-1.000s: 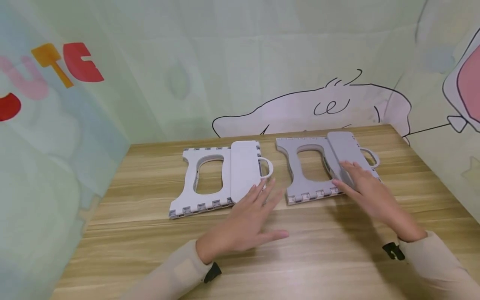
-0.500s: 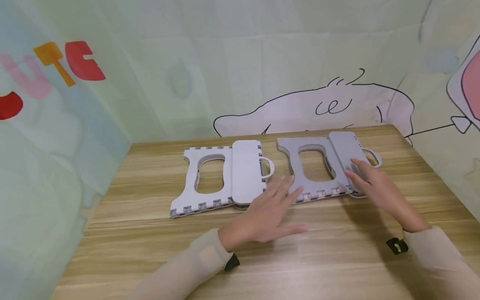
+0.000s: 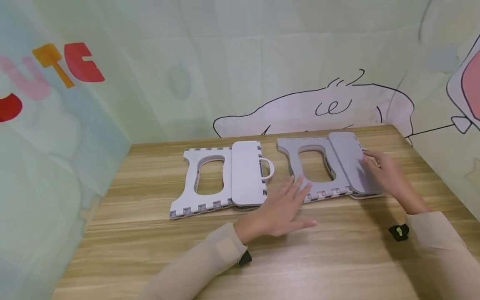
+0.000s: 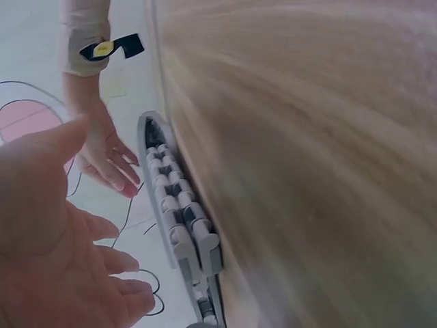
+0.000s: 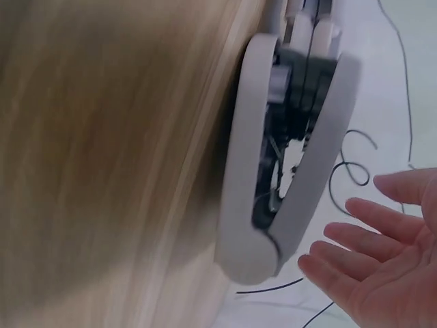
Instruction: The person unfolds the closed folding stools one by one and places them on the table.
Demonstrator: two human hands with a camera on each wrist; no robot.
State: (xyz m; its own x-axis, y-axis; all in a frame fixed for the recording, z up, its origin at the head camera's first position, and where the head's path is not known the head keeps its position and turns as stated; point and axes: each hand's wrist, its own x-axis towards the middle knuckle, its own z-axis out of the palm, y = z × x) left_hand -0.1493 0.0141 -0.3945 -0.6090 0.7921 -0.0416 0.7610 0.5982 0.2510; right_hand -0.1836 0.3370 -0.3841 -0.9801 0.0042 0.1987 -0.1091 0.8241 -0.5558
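Note:
Two folding step stools lie folded flat on the table. The white stool is on the left, its loop handle pointing right. A greyer stool lies to its right; its handle is mostly hidden behind my right hand. That hand hovers over the grey stool's right side, fingers loosely bent and holding nothing. In the right wrist view, its relaxed fingers stand beside the stool's folded end. My left hand is spread, palm down, between the stools, its fingertips overlapping the grey stool's near left corner. Nothing is in it.
The wood-grain table extends around both stools. A printed cloth backdrop with cartoon drawings rises behind the table and along its sides. Dark straps show at the sleeve cuffs.
My left hand has moved right, away from the white stool to the grey stool's near left corner. My right hand has slid right across the grey stool toward its handle. Both stools stay put.

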